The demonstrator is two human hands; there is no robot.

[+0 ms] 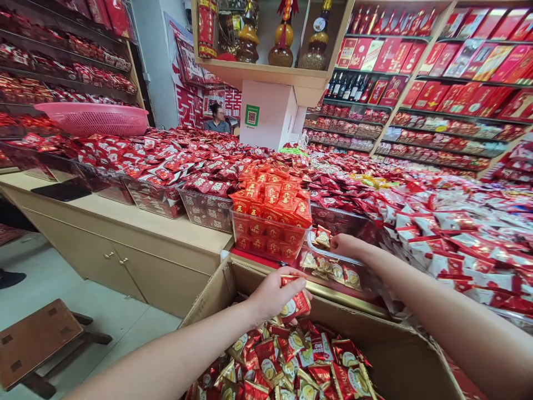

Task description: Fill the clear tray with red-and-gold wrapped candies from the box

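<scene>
My left hand is closed around red candy packets with gold print, above an open cardboard box. Inside the box lie many loose red-and-gold wrapped candies, some with a yellow fruit picture. Over at the clear plastic bin, my right hand has its fingers curled at the rim, beside a few wrapped candies. What those fingers hold, if anything, is hidden. Similar candies show through the bin's front wall.
Left of that bin stands another clear bin of stacked red packets. Bins of red candies cover the counter. A pink basket rests at the far left, a wooden stool on the floor. A person sits at the back.
</scene>
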